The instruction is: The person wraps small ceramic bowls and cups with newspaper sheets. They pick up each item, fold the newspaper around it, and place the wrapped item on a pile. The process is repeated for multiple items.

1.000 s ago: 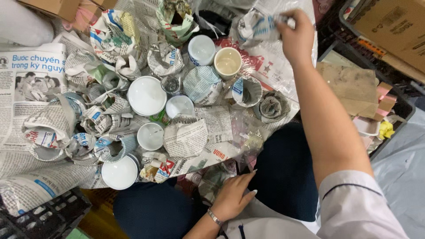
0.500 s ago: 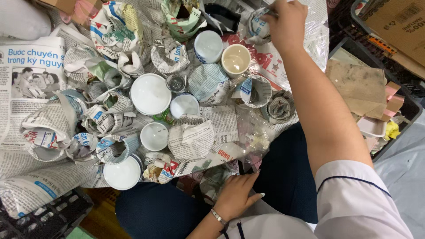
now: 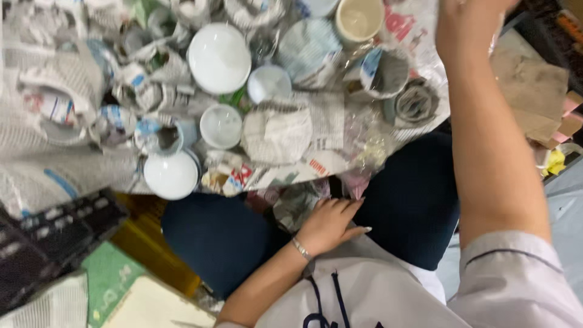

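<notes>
Shift: everything has slid up the frame since half a second ago, and the pile of cups now fills the upper half while the lap takes the middle.
Right hand: the right hand has climbed to the top edge at upper right and is cut off there; I cannot tell whether it is spread or pinching anything, and the paper-wrapped cup it was at is out of view.
Right arm: bare forearm runs down the right side to a white sleeve at lower right.
Left hand: the left hand lies at lower centre, fingers loosely spread and flat on crumpled newspaper on the lap, holding nothing, a thin bracelet at the wrist.
Nearest things: a newspaper-wrapped bundle just above that hand, a small white cup beside it on the left.
Pile: a large white bowl at upper centre, a cream cup at the top edge, another white bowl at the pile's lower left.
Surroundings: a black crate at lower left, a brown cardboard sheet at right.
</notes>
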